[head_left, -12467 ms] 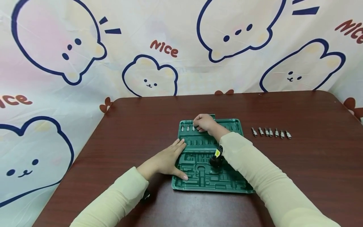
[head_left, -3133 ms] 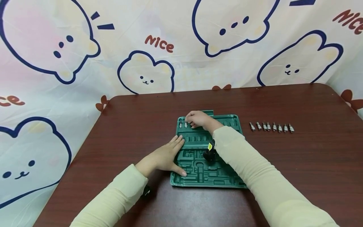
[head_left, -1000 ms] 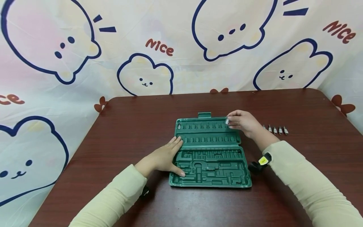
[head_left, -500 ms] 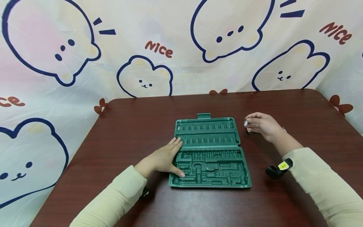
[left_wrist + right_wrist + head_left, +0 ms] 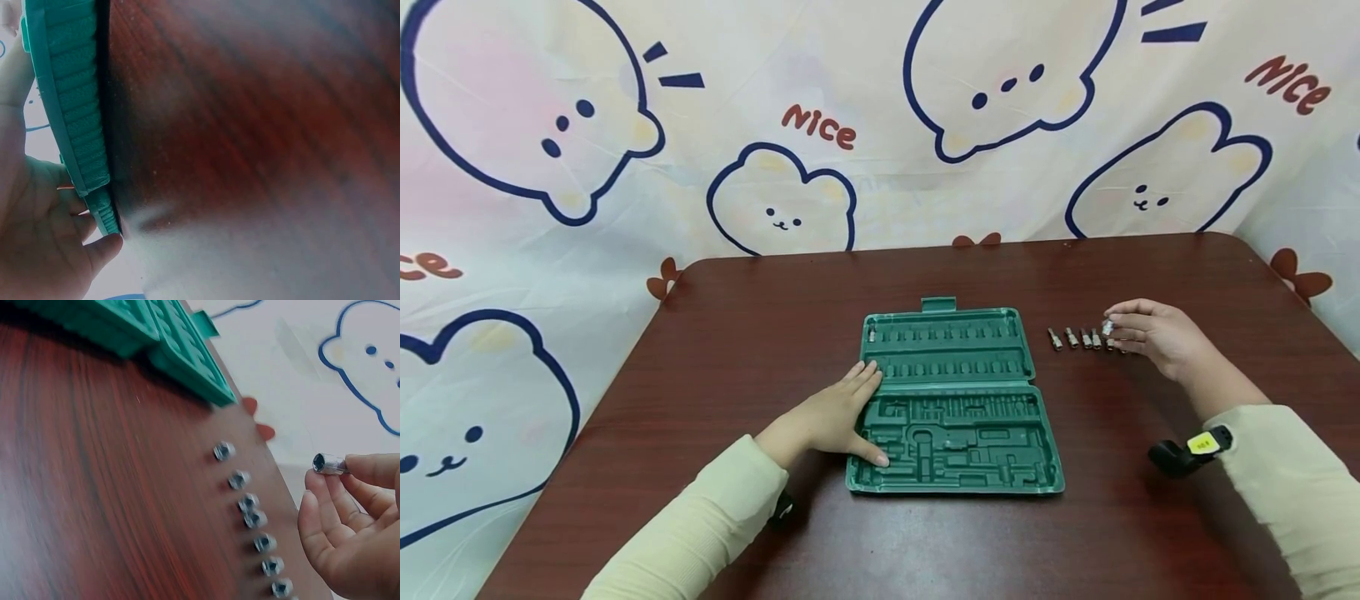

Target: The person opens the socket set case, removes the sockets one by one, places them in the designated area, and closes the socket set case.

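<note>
Head view: right hand (image 5: 1150, 337) pinches socket (image 5: 1107, 327) above socket row (image 5: 1075, 338).

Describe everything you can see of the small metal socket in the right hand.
The socket is a short silvery cylinder, apparently steel, with a dark hollow end that faces the wrist camera. The right hand pinches its other end at the fingertips and holds it lying sideways, above the row of sockets on the table. It touches nothing else.
</note>
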Available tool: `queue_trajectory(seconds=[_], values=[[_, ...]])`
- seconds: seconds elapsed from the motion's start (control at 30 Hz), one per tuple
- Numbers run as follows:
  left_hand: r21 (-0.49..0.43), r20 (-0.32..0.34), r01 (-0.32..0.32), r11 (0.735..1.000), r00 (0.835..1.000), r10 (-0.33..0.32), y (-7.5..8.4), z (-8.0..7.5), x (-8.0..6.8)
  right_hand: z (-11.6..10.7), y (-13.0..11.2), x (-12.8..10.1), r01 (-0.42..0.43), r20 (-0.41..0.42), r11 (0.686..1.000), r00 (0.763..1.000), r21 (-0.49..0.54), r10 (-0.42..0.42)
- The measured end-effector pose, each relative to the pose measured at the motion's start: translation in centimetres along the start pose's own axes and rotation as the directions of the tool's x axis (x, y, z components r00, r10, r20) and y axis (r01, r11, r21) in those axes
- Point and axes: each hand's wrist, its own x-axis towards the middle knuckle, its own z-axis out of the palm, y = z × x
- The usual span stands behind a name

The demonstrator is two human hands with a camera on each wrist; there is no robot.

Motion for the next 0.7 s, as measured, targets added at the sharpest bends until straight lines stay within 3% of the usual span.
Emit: queue_trajectory(seconds=[0.4,0.7], values=[[-0.009,-0.010,-0.009,1.000,1.000,0.009,0.0,0.0,-0.1,-4.4,1.1,-0.6,0.016,-0.059,0.997,0.998,0.073,-0.012],[-0.007,-0.003,-0.002,1.000,1.000,0.002,0.0,0.0,0.0,-6.8,2.4,-0.7,-0.025,-0.093,0.997,0.996,-0.069,0.019]])
